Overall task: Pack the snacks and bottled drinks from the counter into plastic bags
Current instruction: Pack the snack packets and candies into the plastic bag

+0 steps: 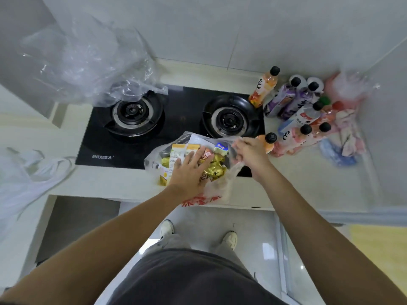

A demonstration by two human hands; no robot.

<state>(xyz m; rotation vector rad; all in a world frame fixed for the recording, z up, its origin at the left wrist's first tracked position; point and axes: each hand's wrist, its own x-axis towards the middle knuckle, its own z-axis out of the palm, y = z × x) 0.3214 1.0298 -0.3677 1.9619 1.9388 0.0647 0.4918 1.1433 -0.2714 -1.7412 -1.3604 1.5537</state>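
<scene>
Red-printed plastic bag (211, 194), lettering seemingly Chinese, blurred; gold-wrapped snacks (214, 170) inside.

Thin clear plastic bag (217, 188) at 6 o'clock holds shiny gold foil wrappers (214, 170). The hob (176, 119) is glossy black glass; the worktop (105, 183) smooth and pale. At 2 o'clock, plastic bottles (293, 111) carry glossy labels.

Bottles (293, 119) crowding right counter corner, bare counter (105, 181) front left, stove (171, 126) mid-counter.
</scene>
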